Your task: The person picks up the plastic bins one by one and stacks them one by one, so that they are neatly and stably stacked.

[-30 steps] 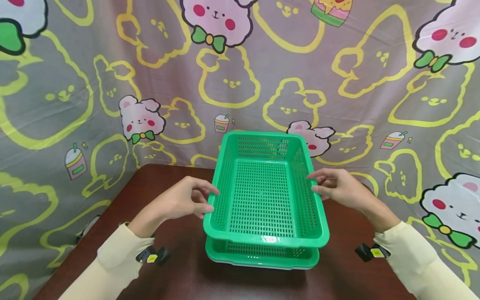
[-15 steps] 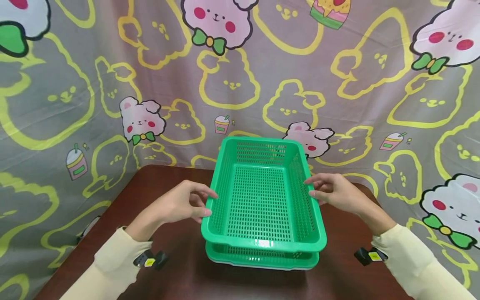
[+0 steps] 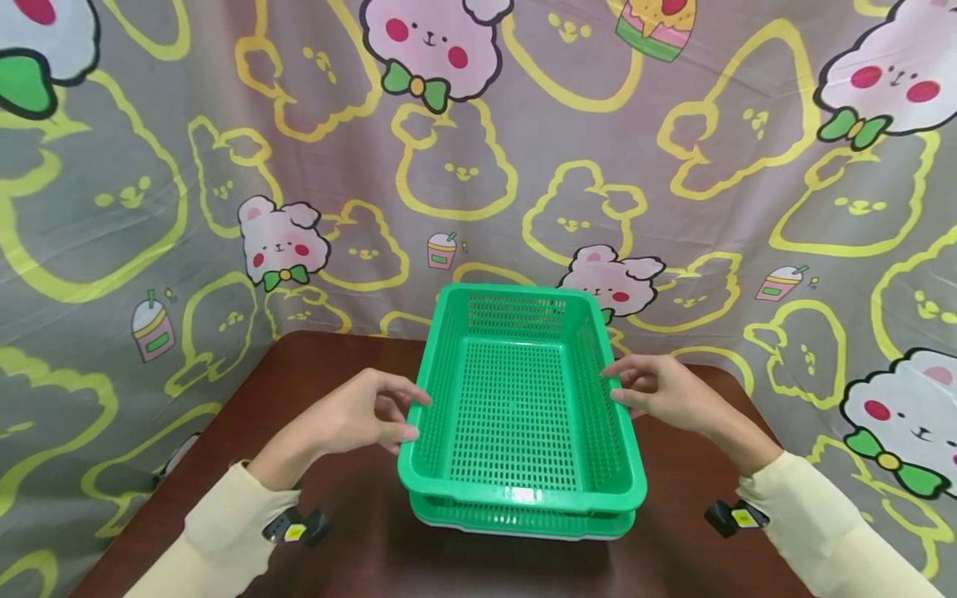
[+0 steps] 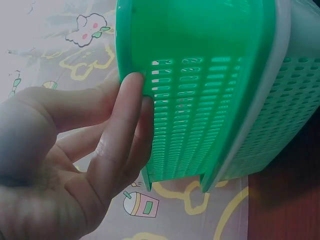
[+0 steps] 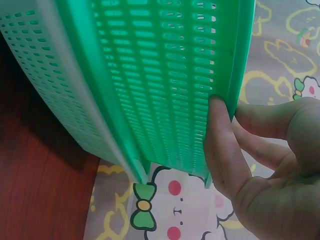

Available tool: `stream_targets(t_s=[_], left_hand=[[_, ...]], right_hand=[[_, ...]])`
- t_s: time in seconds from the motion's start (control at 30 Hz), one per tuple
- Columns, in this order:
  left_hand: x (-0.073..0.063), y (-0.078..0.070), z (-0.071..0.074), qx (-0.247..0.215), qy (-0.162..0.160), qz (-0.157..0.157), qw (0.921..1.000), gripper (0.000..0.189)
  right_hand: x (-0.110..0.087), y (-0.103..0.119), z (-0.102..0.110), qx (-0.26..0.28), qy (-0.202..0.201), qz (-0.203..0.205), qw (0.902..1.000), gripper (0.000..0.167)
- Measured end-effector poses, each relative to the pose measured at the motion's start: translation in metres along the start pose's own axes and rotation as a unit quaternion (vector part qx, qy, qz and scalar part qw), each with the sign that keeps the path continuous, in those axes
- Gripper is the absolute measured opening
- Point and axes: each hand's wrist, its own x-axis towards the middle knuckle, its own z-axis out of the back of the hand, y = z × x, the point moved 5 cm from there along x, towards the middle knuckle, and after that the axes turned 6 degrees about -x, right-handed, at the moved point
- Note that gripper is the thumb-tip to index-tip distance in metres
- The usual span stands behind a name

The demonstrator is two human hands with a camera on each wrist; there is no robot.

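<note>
A green plastic basket [image 3: 523, 497] with slotted walls and base is held level by both hands, one on each long side. My left hand [image 3: 366, 413] pinches its left rim, thumb outside and fingertips over the edge. On the opposite rim, my right hand [image 3: 668, 392] grips in the same way. Directly beneath sits another green basket [image 3: 523, 523], its front rim showing just under the upper one. In the left wrist view a whitish rim [image 4: 284, 30] lies against that lower green rim, above a pale slotted wall [image 4: 295, 92]. Nothing lies inside the upper basket.
The stack stands on a dark red-brown table [image 3: 336, 531]. A grey curtain [image 3: 478, 141] printed with cartoon bears and yellow outlines hangs close behind the table and along its left side.
Both hands have lowered the upper basket and brought it slightly left and nearer. The gap between its front rim and the lower basket's rim has narrowed. The lower basket has stayed put.
</note>
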Motion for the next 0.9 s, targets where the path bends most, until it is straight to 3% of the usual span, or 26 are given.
stream_targets(t_s=[0.6,0.9], left_hand=[[0.001,0.011,-0.011,-0.028,0.026,0.001,0.9993,0.043],[0.003,0.019,-0.013,-0.022,0.016,0.015,0.9995,0.042]], right_hand=[[0.0,-0.011,-0.014,0.004,0.01,-0.009,0.9999,0.035],[0.001,-0.018,-0.019,0.008,0.016,-0.021,0.9996,0.034]])
